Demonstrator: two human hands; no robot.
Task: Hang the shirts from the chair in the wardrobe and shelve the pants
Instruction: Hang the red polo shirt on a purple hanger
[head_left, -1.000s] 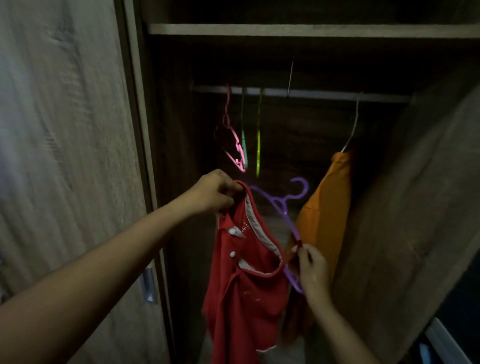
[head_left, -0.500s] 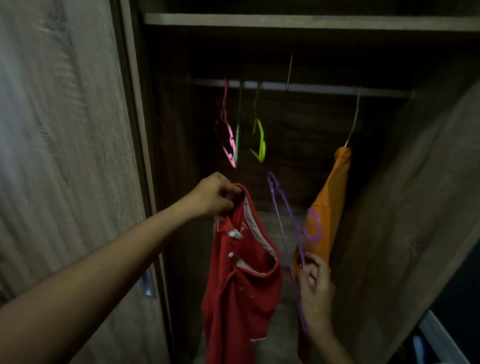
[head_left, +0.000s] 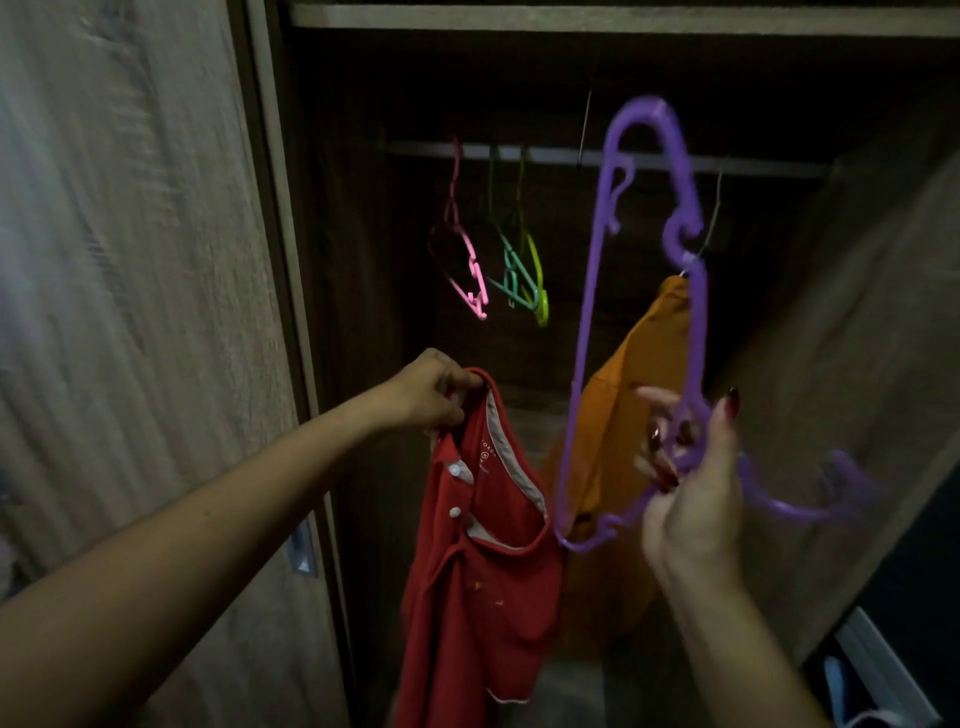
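Note:
A red polo shirt (head_left: 483, 561) hangs in front of the open wardrobe, and my left hand (head_left: 428, 392) grips it by the collar. To its right my right hand (head_left: 691, 483) holds a purple plastic hanger (head_left: 587, 332) near its neck. The hanger is tipped on end, one arm pointing up toward the rail (head_left: 623, 158), its hook out to the right and blurred. Behind the hanger an orange shirt (head_left: 634, 395) hangs from the rail on a wire hanger.
Pink (head_left: 470, 275), green (head_left: 511, 275) and yellow-green (head_left: 537, 280) empty hangers hang at the rail's left. A wooden shelf (head_left: 571, 18) runs above the rail. The wardrobe door (head_left: 130, 312) stands at the left and a wooden side panel (head_left: 857, 338) at the right.
My right hand has risen and swung the purple hanger up on end, closer to the camera. My left hand keeps its grip on the red shirt's collar, nearly still.

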